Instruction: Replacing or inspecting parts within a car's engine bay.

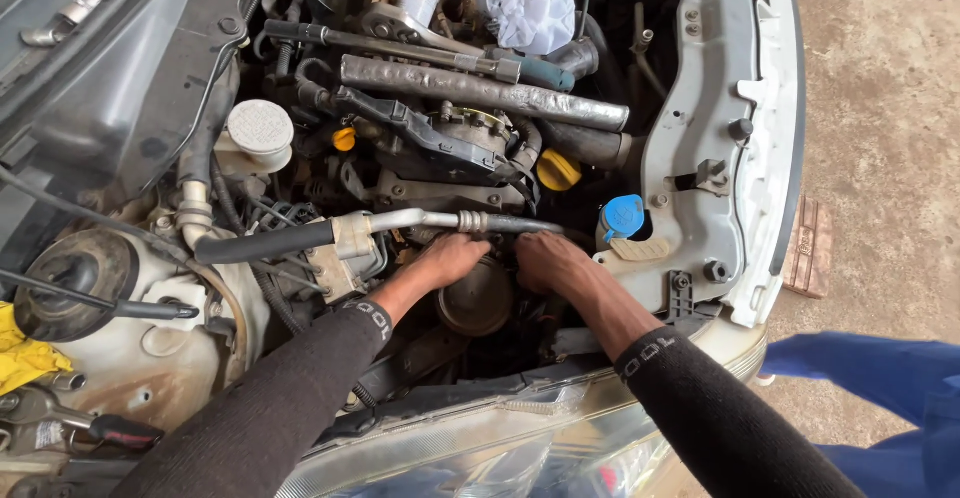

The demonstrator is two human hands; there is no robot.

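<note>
Both my arms, in dark sleeves, reach down into a car's engine bay. My left hand (450, 258) rests palm down on a round, grimy metal part (478, 300) low in the bay, fingers spread over its upper edge. My right hand (547, 261) is just to the right of it, fingers curled down behind the same part and partly hidden. A metal pipe with a black hose (400, 224) crosses just above both hands. Whether either hand grips anything cannot be made out.
A blue cap (622, 215) and a yellow cap (558, 170) sit right of the hands. A white reservoir cap (259, 127) is at the left, a white rag (530, 3) at the top. Tools (90, 426) and a yellow cloth (22, 353) lie lower left. A blue-clothed leg (880, 378) stands by the bumper.
</note>
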